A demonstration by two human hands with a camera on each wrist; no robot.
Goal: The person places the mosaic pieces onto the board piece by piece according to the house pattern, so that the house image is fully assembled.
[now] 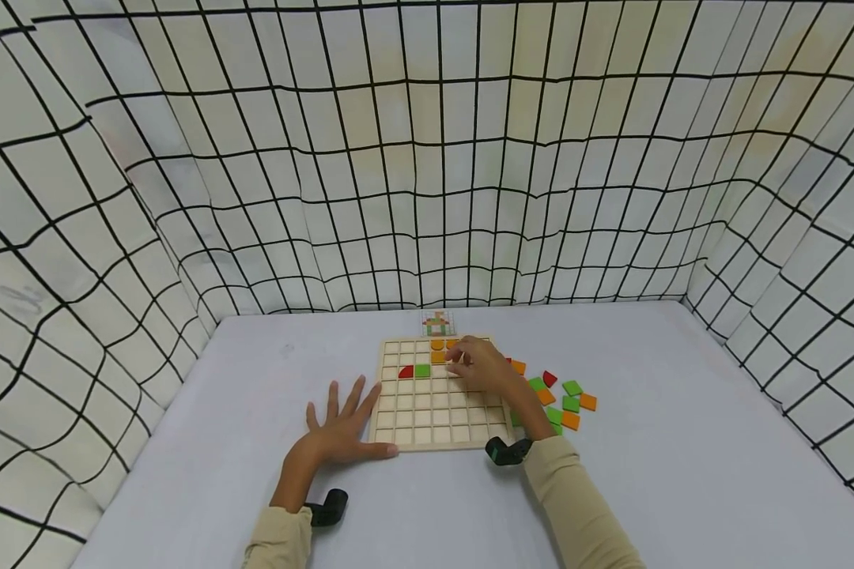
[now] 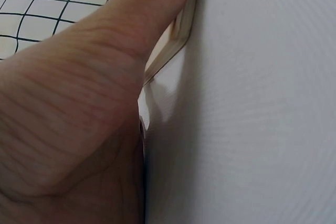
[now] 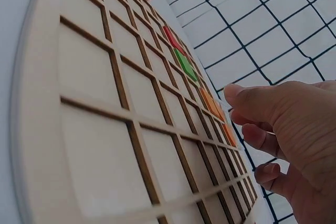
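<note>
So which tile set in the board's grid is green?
The square green tile, directly right of the red tile in the head view. Its colour sets it apart: the others visible on the board are that red one and orange tiles.

This looks like a small test booth, the kind a lab might have. White walls (image 1: 451, 170) with wavy black lines in squares go round the back and both sides. A plain white worktop (image 1: 683, 442) sits in between them. A little black gadget (image 1: 329, 507) is on each wrist (image 1: 295, 484). I can't tell what building it is in.
</note>
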